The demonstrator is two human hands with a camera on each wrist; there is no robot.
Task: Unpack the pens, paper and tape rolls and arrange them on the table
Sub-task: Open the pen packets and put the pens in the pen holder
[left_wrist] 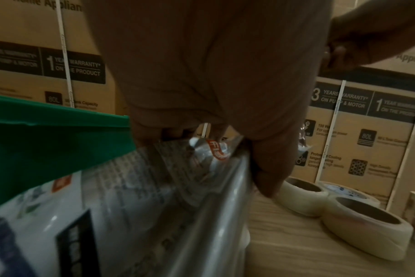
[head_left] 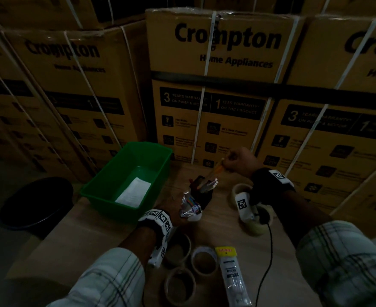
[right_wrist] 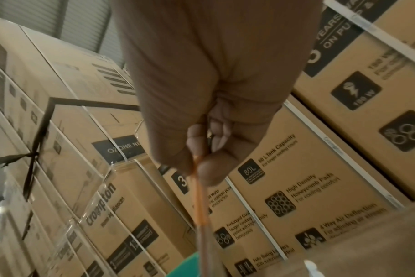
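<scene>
My left hand (head_left: pixel 183 214) grips a crinkled clear pen packet (head_left: pixel 191 207) upright over the table; in the left wrist view the fingers (left_wrist: pixel 268 168) curl round the packet (left_wrist: pixel 154 196). Several pens (head_left: pixel 209 185) stick out of its top. My right hand (head_left: pixel 238 160) pinches an orange pen (head_left: pixel 216 171) part way out of the packet; thumb and finger clamp the pen (right_wrist: pixel 199 187) in the right wrist view. A folded white paper (head_left: pixel 134 192) lies in the green bin (head_left: pixel 98 191). Tape rolls (head_left: pixel 201 261) sit near me, others (left_wrist: pixel 365 230) on the right.
Another sealed pen packet (head_left: pixel 232 275) lies flat by the near tape rolls. Stacked cardboard boxes (head_left: pixel 222 85) wall in the back of the table (head_left: pixel 98 242). A dark round tub (head_left: pixel 38 202) stands on the floor to the left. A black cable (head_left: pixel 269 251) hangs from my right wrist.
</scene>
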